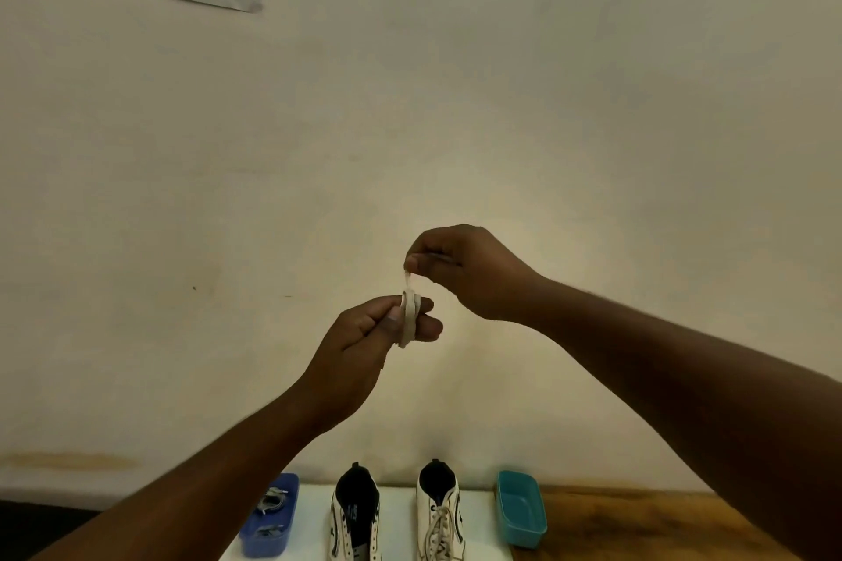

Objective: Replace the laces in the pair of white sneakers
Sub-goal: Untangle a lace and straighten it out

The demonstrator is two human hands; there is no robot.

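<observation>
At mid-frame my left hand [369, 333] gripped the coiled off-white flat shoelace [408, 318], my right hand's [460, 271] fingers pinched its end; next, probably the blue-green plastic tub [521, 510].

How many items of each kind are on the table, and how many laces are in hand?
Sneakers: 2, one unlaced, one laced
Tubs: 2, blue and teal
Grey laces in the blue tub: 2
White lace wound on the left hand, end pinched by the right hand: 1
Total: 7
</observation>
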